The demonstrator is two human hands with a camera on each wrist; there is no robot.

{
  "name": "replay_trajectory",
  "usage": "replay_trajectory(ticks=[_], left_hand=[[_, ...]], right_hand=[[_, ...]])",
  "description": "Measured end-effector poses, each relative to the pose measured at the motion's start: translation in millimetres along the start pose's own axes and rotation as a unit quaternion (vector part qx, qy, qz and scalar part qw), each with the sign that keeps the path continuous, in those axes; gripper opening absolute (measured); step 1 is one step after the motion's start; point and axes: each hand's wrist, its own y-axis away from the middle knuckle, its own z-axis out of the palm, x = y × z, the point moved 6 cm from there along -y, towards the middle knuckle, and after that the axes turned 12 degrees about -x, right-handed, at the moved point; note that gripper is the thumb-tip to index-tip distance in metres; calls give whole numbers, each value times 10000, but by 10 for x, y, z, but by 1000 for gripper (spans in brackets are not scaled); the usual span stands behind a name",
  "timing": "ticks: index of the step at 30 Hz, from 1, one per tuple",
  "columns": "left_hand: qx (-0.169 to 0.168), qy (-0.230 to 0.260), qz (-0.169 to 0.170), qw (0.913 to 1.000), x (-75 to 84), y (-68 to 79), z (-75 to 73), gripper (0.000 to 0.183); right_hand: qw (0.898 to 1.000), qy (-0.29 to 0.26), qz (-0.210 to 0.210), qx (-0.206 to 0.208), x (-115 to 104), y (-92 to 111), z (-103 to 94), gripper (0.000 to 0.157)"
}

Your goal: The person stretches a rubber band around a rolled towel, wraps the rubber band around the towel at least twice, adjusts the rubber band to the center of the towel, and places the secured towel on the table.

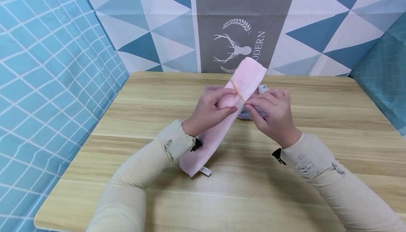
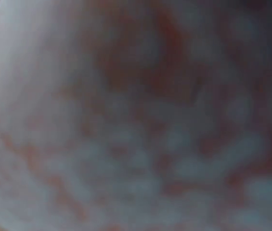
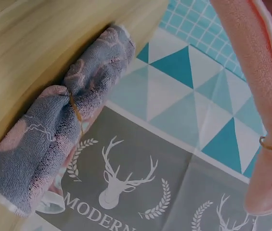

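Observation:
A rolled pink towel (image 1: 217,131) is held slantwise over the table, a thin yellowish rubber band (image 1: 238,92) crossing its upper part. My left hand (image 1: 209,110) grips the roll from the left, thumb and fingers round it just below the band. On the other side, my right hand (image 1: 275,110) pinches the band at the roll's right edge. The right wrist view shows the band circling the pink roll near one end. Cloth close to the lens blurs the whole left wrist view.
Behind the pink roll lies a second rolled towel (image 3: 61,130), grey with pink patches, tied at its middle with another rubber band (image 3: 75,108). The wooden table (image 1: 127,147) meets a patterned backdrop (image 1: 171,24) at the back and blue checked cloth (image 1: 54,66) at the left.

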Motion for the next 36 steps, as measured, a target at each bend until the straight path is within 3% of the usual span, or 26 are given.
replay_trajectory(ticks=[10,17,25,32,36], left_hand=[[-98,-612,451,9971,7,33,2,31],[-410,-609,613,9954,8,63,3,41],[-363,-1537,767,9845,-3,47,-10,38],[-23,-1123,485,9925,7,39,-59,36],[-223,-499,496,9973,22,15,-27,38]], right_hand=[[9997,212,13,-151,29,-62,-77,43],[9975,143,-20,-698,71,-18,-31,46],[9933,-271,-460,-1029,19,-11,35,45],[9893,-1006,-278,-1015,-21,-46,36,43],[9830,-1171,-230,-1396,17,-51,108,43]])
